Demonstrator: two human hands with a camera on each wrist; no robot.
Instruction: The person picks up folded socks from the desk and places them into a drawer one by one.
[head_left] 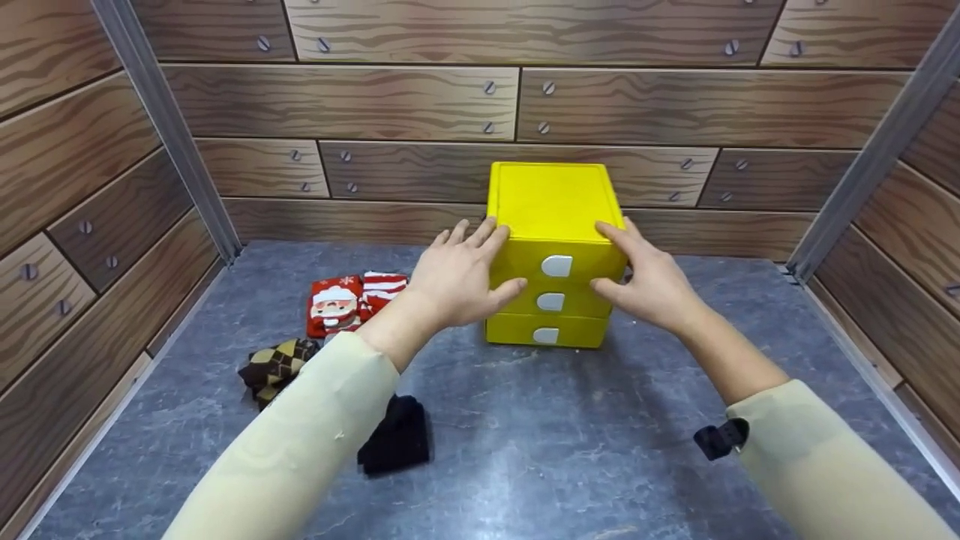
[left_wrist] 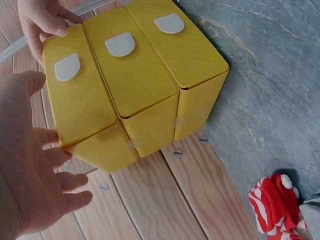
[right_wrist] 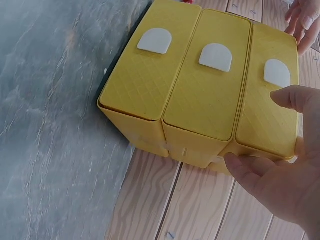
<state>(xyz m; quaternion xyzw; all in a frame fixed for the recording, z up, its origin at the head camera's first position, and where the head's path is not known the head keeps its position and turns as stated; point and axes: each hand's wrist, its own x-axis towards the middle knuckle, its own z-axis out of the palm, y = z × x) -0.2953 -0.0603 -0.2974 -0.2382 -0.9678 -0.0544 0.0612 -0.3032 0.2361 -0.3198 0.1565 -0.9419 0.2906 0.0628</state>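
A small yellow three-drawer box (head_left: 551,202) with white half-round tabs on its drawer fronts stands upright on the floor, drawers closed. My left hand (head_left: 459,281) is at its upper left edge, fingers spread and fairly straight, thumb reaching toward the front. On the opposite side, my right hand (head_left: 652,277) touches the upper right edge, its index finger over the top and its thumb near the front. In the left wrist view the left hand (left_wrist: 37,170) shows its palm facing the box. The right wrist view shows the right hand's fingers (right_wrist: 250,172) along the side.
Left of the box lie red Santa socks (head_left: 334,304) and a red-and-white striped piece (head_left: 381,291). Nearer are brown argyle socks (head_left: 277,364), partly behind the left sleeve, and a folded black sock-like cloth (head_left: 401,435). Wood-patterned walls (head_left: 420,105) surround the grey marbled floor (head_left: 517,450).
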